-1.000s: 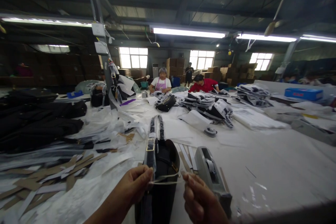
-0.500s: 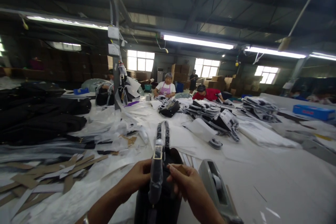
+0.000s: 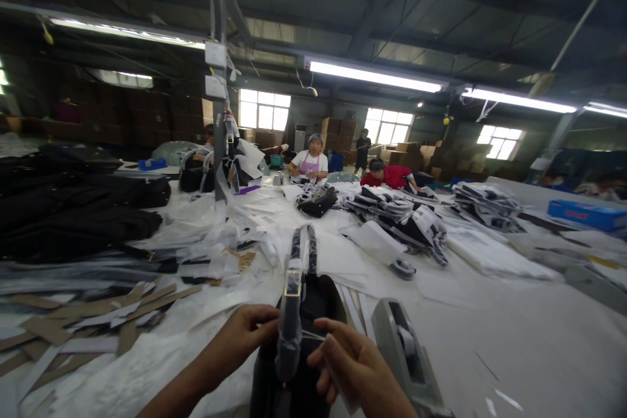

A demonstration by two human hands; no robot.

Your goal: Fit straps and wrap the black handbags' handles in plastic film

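Observation:
A black handbag [image 3: 321, 300] stands upright on the table in front of me. Its handle strap [image 3: 289, 333] is wrapped in clear film and has a gold-coloured buckle [image 3: 292, 282]. My left hand [image 3: 247, 336] is at the strap's left side, thumb and fingers pinched together; the strap hides the fingertips and whatever they hold. Right of the strap, my right hand [image 3: 355, 362] pinches a thin white string [image 3: 312, 335], which runs leftward to the strap. A pale flat piece [image 3: 345, 388] hangs beneath the right fingers, too blurred to name.
A grey tape dispenser [image 3: 406, 353] stands close to my right hand. Cardboard strips [image 3: 63, 326] and crumpled white film lie at left, with a black pile [image 3: 73, 209] behind. Partly wrapped bag pieces [image 3: 382, 209] are heaped ahead. Co-workers sit across the table.
My right hand has turned and lowered slightly; the white string now shows stretched between it and the strap. A brown flat piece by its fingers no longer shows. My left hand stays beside the strap.

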